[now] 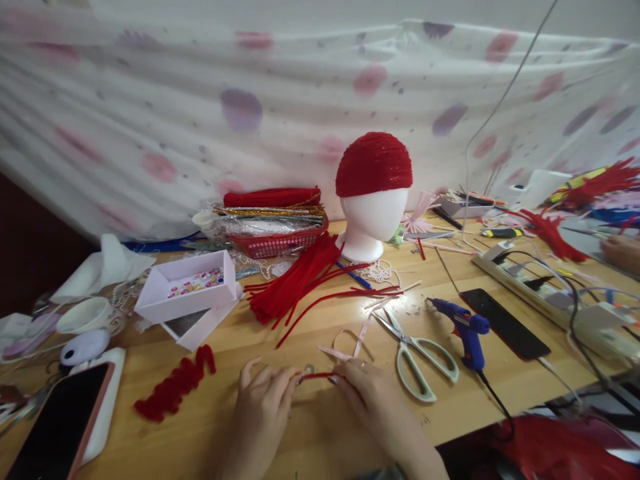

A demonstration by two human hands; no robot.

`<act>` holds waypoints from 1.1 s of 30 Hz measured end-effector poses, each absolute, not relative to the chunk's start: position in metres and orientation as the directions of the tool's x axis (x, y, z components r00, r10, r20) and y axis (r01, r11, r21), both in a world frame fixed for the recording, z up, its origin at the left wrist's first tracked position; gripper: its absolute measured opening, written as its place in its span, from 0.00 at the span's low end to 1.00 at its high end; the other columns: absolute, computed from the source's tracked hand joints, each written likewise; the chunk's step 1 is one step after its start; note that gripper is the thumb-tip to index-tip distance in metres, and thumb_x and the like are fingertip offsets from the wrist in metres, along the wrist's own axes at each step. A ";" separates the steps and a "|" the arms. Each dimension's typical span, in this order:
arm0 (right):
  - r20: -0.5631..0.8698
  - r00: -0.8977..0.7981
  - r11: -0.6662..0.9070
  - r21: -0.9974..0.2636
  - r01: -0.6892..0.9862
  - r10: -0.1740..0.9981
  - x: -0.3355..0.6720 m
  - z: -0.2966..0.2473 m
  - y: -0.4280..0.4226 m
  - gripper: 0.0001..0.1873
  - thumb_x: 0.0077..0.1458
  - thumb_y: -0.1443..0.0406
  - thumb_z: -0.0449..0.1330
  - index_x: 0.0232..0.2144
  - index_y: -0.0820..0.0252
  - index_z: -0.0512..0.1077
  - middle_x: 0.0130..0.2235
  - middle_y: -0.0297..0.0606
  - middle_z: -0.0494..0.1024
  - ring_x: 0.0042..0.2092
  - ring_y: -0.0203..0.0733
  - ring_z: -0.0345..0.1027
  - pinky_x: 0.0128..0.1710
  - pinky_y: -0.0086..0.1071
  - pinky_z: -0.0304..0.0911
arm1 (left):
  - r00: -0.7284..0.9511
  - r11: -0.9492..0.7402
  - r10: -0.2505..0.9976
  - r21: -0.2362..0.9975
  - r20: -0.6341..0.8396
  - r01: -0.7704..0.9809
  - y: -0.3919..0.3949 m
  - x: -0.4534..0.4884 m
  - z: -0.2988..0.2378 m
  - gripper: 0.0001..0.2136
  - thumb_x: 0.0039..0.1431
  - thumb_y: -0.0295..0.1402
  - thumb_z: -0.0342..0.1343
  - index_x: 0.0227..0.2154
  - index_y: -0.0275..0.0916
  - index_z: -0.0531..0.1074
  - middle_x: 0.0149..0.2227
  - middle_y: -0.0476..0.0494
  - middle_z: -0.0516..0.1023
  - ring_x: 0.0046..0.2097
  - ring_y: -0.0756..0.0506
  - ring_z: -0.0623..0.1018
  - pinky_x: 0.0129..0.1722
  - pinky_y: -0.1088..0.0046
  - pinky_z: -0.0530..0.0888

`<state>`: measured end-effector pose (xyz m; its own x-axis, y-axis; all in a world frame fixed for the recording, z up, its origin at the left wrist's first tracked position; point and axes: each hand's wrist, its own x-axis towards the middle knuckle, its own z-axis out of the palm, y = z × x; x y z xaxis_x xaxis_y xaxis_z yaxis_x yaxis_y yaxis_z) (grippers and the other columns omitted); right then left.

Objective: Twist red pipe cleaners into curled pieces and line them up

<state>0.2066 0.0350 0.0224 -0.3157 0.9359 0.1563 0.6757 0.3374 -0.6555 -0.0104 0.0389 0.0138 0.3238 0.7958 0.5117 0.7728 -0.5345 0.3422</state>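
Between my two hands, low over the table's front, a short red pipe cleaner (318,375) is stretched level. My left hand (267,400) pinches one end of it, and my right hand (367,397) pinches the other. Left of my hands lies a red pipe cleaner bent into zigzags (175,387). A bundle of straight red pipe cleaners (295,283) rests further back. Just right of my right hand are scissors (417,353) with pale handles, blades spread. A narrow pink ribbon (361,337) curls beyond my fingers.
At the back stands a white mannequin head (373,217) wearing a red cap (375,165). Beside it is a red basket (280,243) of supplies. A blue glue gun (465,327), black phone (505,323) and power strip (540,293) lie right. A white box (185,300) holds gems. Another person's hand (620,253) shows far right.
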 end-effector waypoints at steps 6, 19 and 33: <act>0.284 0.298 -0.015 -0.701 0.713 0.911 0.256 0.029 0.079 0.19 0.64 0.55 0.49 0.44 0.61 0.73 0.28 0.41 0.80 0.29 0.46 0.74 0.30 0.35 0.67 | 0.322 -0.475 0.829 0.273 0.457 0.837 0.059 -0.021 0.043 0.12 0.67 0.29 0.44 0.41 0.37 0.73 0.32 0.42 0.83 0.34 0.43 0.81 0.36 0.64 0.73; 0.365 0.318 0.118 -0.797 0.592 0.875 0.255 -0.009 0.042 0.11 0.64 0.62 0.51 0.45 0.58 0.69 0.44 0.44 0.76 0.43 0.46 0.72 0.41 0.39 0.69 | 0.133 -0.133 0.986 -0.005 0.098 0.991 0.143 0.029 0.059 0.12 0.65 0.30 0.47 0.43 0.31 0.73 0.43 0.32 0.78 0.44 0.34 0.79 0.38 0.63 0.74; 0.465 0.211 0.288 -0.782 0.552 0.860 0.253 -0.009 0.034 0.08 0.62 0.68 0.54 0.40 0.58 0.73 0.34 0.39 0.79 0.34 0.41 0.74 0.32 0.30 0.68 | 0.111 -0.111 0.993 -0.001 0.038 0.994 0.153 0.028 0.073 0.10 0.63 0.29 0.46 0.33 0.36 0.74 0.36 0.36 0.82 0.40 0.38 0.81 0.36 0.68 0.72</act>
